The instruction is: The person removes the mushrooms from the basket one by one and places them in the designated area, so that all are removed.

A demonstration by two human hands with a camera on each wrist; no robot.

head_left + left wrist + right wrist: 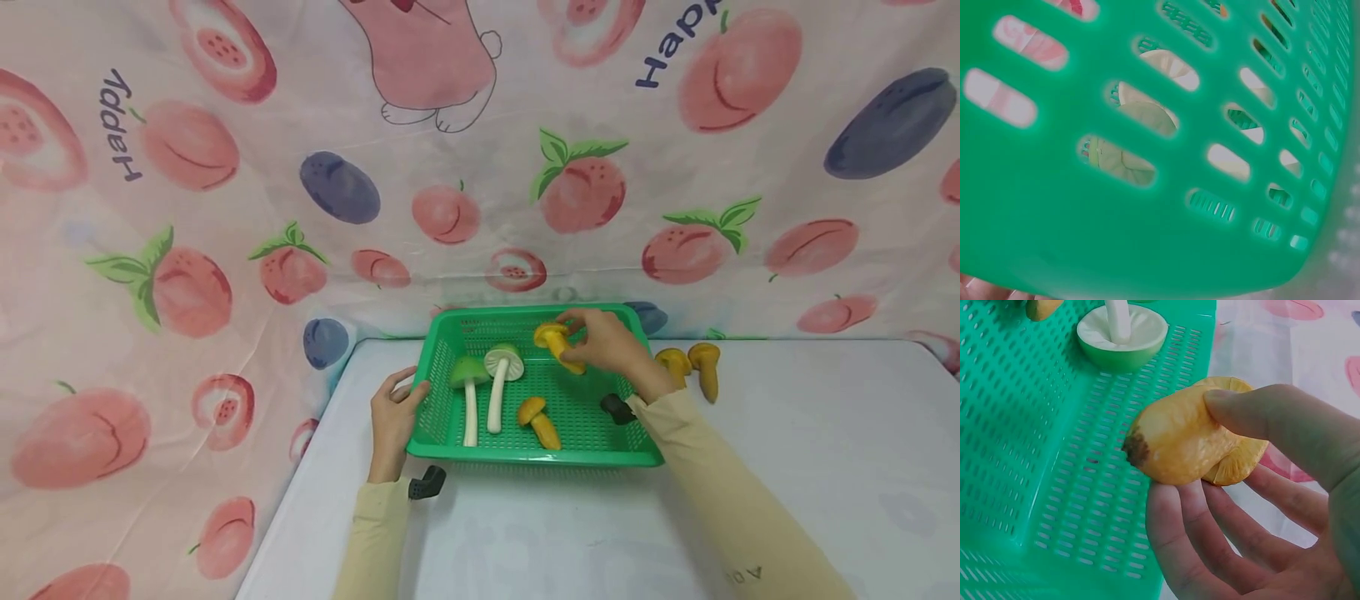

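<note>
My right hand (606, 340) pinches a yellow toy mushroom (555, 340) between thumb and fingers, over the back right of a green plastic basket (525, 456). In the right wrist view this mushroom (1179, 437) shows its thick stem with a dark brown tip. My left hand (393, 417) grips the basket's left rim, its fingers partly cut off in the left wrist view. Inside the basket, two green-capped mushrooms with white stems, one (470, 392) beside the other (501, 371), lie at the left. Another yellow mushroom (542, 423) lies near the front middle.
Two more yellow mushrooms, one (673, 363) close to the basket and one (705, 367) farther right, lie on the white table (825, 467). A fruit-print cloth (480, 167) hangs behind the table and at its left. Black wrist cameras (427, 483) project from both sleeves.
</note>
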